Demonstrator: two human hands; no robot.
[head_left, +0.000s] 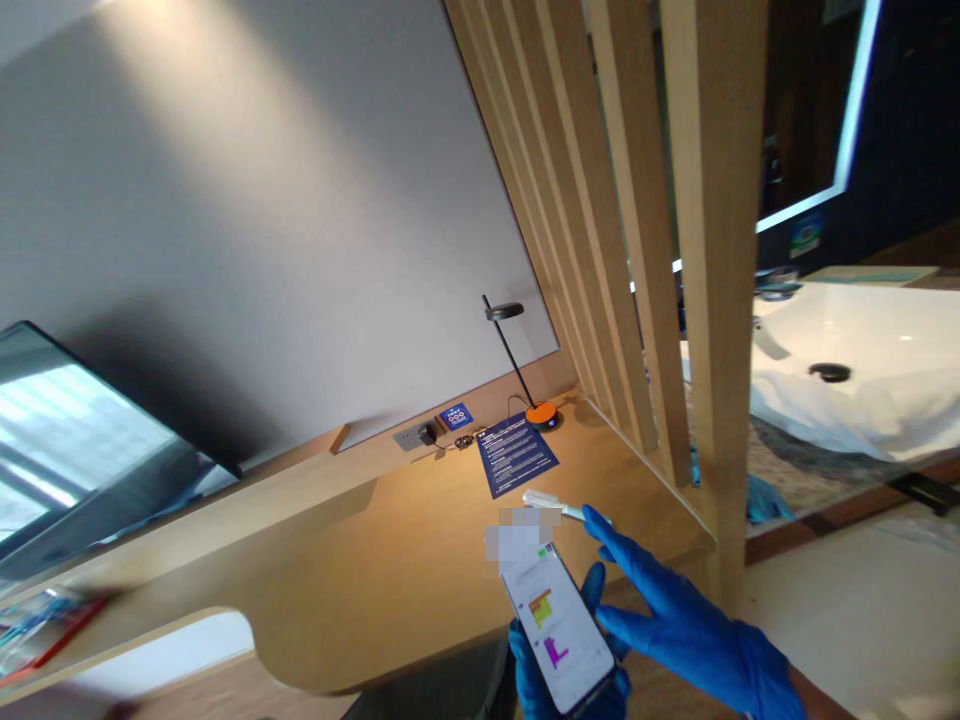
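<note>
Desk (375, 560) edge curves just left of the hands, bare wood stretching toward the television (90, 440); slats (637, 300) close the right. Left hand (559, 685), blue-gloved, grips a smartphone (555, 625) from below, tilted screen lit with coloured blocks. Right hand (675, 620) hovers beside it, fingers spread, forefinger extended.

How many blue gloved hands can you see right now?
2. The left hand is at the bottom edge, wrapped around a phone and mostly hidden behind it. The right hand is beside it, fingers stretched toward a white object on the desk.
</note>
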